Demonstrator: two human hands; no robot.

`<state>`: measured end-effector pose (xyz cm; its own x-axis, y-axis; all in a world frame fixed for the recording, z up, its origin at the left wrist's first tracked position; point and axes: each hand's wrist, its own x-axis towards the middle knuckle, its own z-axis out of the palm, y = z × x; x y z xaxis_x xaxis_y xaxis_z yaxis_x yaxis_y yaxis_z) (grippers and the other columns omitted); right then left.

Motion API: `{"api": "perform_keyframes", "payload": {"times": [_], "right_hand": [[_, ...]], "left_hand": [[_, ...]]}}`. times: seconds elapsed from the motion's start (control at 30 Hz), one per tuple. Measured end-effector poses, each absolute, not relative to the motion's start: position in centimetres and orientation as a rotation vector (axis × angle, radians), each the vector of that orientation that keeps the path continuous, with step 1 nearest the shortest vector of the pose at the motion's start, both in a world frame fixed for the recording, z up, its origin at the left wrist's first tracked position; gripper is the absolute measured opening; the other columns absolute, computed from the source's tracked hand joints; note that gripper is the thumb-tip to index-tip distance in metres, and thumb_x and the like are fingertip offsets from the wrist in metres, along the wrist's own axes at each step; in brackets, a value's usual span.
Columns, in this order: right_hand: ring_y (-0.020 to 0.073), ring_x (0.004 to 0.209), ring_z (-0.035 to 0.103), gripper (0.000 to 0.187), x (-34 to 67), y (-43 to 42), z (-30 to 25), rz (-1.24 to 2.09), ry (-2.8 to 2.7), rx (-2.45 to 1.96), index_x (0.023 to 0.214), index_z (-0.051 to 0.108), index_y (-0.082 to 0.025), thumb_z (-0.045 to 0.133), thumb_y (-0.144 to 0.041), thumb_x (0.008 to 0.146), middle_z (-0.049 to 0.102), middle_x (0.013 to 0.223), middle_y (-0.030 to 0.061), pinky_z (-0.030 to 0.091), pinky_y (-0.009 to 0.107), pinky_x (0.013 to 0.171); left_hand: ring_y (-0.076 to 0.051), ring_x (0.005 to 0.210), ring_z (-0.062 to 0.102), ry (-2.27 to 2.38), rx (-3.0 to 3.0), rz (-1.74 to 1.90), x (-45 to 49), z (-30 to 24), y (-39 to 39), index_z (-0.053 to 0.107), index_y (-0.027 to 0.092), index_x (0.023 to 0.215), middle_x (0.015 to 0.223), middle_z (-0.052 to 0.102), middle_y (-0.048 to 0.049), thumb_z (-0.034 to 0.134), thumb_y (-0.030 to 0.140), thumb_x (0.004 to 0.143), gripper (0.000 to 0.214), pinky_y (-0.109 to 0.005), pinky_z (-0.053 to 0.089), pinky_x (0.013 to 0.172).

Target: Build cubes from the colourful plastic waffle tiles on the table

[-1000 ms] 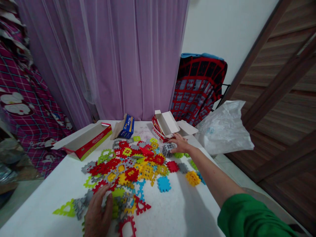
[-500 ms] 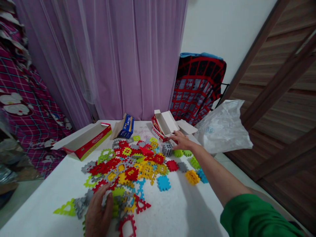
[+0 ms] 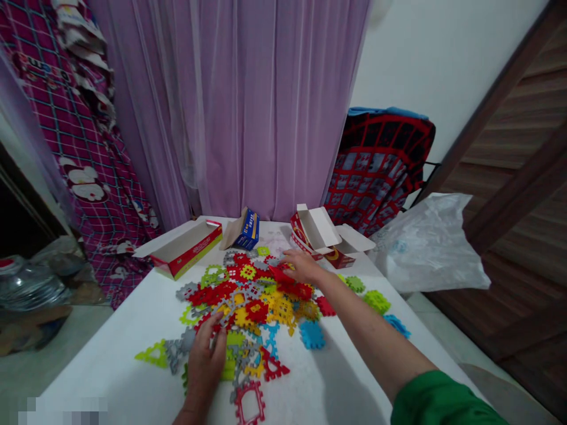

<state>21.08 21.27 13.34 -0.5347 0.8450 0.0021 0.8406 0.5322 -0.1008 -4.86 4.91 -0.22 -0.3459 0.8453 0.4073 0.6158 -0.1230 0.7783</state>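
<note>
Multicoloured toothed plastic tiles (image 3: pixel 280 305) lie heaped on the white desk (image 3: pixel 115 354); my right hand (image 3: pixel 303 267) has shifted inward over them, centring work there; left hand (image 3: pixel 206 354) nearer; I cannot tell either grip's closure.

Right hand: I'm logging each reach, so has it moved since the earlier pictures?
Yes. Judged against the blue box, the right hand has moved left, closer to that box, and now reaches over the coloured pieces.
</note>
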Motion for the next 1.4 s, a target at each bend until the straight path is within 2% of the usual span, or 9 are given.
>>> {"api": "perform_keyframes", "payload": {"times": [0.17, 0.33, 0.63, 0.77, 0.83, 1.0, 1.2, 1.3, 1.4], "right_hand": [[0.0246, 0.123, 0.052, 0.039, 15.3, 22.8, 11.7, 0.224, -2.626, -1.620, 0.125, 0.061, -0.027, 0.050, -0.036, 0.088, 0.060, 0.131, 0.0050, 0.038, 0.037, 0.103], [0.0279, 0.120, 0.055, 0.046, 12.7, 24.5, 9.4, 0.279, -2.634, -1.704, 0.131, 0.056, -0.027, 0.053, -0.043, 0.087, 0.059, 0.133, 0.0077, 0.043, 0.042, 0.097], [0.0238, 0.105, 0.063, 0.030, 13.3, 23.7, 9.7, 0.315, -2.751, -1.543, 0.103, 0.073, -0.033, 0.048, -0.045, 0.089, 0.073, 0.108, 0.0003, 0.043, 0.036, 0.093], [0.0244, 0.110, 0.062, 0.032, 13.9, 26.1, 10.5, 0.268, -2.622, -1.709, 0.109, 0.071, -0.029, 0.048, -0.037, 0.089, 0.070, 0.115, 0.0030, 0.044, 0.033, 0.092], [0.0253, 0.117, 0.058, 0.038, 13.9, 27.9, 10.3, 0.268, -2.582, -1.756, 0.120, 0.066, -0.027, 0.052, -0.036, 0.086, 0.063, 0.127, 0.0061, 0.044, 0.034, 0.095], [0.0287, 0.125, 0.051, 0.055, 13.5, 32.8, 8.1, 0.318, -2.493, -1.883, 0.136, 0.053, -0.021, 0.055, -0.041, 0.084, 0.049, 0.142, 0.0158, 0.043, 0.040, 0.099], [0.0277, 0.120, 0.055, 0.050, 11.6, 34.6, 5.4, 0.459, -2.531, -1.821, 0.131, 0.057, -0.030, 0.053, -0.049, 0.085, 0.058, 0.133, 0.0092, 0.045, 0.039, 0.095], [0.0300, 0.123, 0.052, 0.051, 10.8, 33.5, 5.2, 0.486, -2.554, -1.753, 0.130, 0.058, -0.031, 0.055, -0.050, 0.083, 0.055, 0.135, 0.0087, 0.044, 0.042, 0.097], [0.0271, 0.120, 0.055, 0.043, 10.5, 31.7, 5.8, 0.527, -2.599, -1.653, 0.122, 0.064, -0.032, 0.056, -0.047, 0.083, 0.060, 0.130, 0.0049, 0.044, 0.039, 0.098]], "left_hand": [[-0.026, 0.102, 0.067, 1.868, 1.491, 1.525, -4.9, -1.0, 5.2, 0.066, 0.020, 0.108, 0.111, 0.071, -0.0111, 0.049, 0.040, 0.082, 0.037, -0.045, 0.051, 0.094], [-0.025, 0.100, 0.068, 1.866, 1.378, 1.554, -4.7, -1.5, 5.3, 0.065, 0.020, 0.110, 0.110, 0.071, -0.0107, 0.050, 0.040, 0.083, 0.037, -0.044, 0.053, 0.091], [-0.025, 0.107, 0.064, 1.785, 1.646, 1.616, -5.1, 2.4, 6.6, 0.066, 0.023, 0.111, 0.114, 0.069, -0.0095, 0.046, 0.036, 0.088, 0.033, -0.043, 0.051, 0.095], [-0.022, 0.120, 0.057, 1.831, 1.942, 1.114, -7.3, 6.8, 14.1, 0.062, 0.019, 0.118, 0.126, 0.064, -0.0101, 0.037, 0.033, 0.092, 0.039, -0.039, 0.042, 0.105], [-0.023, 0.130, 0.048, 1.939, 1.984, 0.778, -8.6, 7.4, 18.5, 0.060, 0.015, 0.123, 0.137, 0.056, -0.0135, 0.043, 0.034, 0.088, 0.043, -0.036, 0.034, 0.110], [-0.035, 0.131, 0.046, 2.057, 1.914, 0.530, -10.7, 4.9, 25.4, 0.059, 0.015, 0.125, 0.139, 0.054, -0.0197, 0.052, 0.047, 0.081, 0.054, -0.050, 0.032, 0.109], [-0.036, 0.139, 0.035, 1.998, 1.931, 0.456, -9.9, 2.5, 27.3, 0.056, 0.026, 0.129, 0.146, 0.048, -0.0119, 0.051, 0.055, 0.080, 0.058, -0.061, 0.022, 0.110], [-0.033, 0.135, 0.042, 1.890, 1.978, 0.485, -9.1, 2.7, 27.3, 0.060, 0.025, 0.124, 0.141, 0.054, -0.0107, 0.051, 0.054, 0.079, 0.055, -0.056, 0.025, 0.111], [-0.026, 0.123, 0.055, 1.756, 2.024, 0.541, -8.7, 3.4, 26.7, 0.064, 0.022, 0.119, 0.130, 0.064, -0.0081, 0.049, 0.050, 0.081, 0.050, -0.040, 0.036, 0.108]]}}
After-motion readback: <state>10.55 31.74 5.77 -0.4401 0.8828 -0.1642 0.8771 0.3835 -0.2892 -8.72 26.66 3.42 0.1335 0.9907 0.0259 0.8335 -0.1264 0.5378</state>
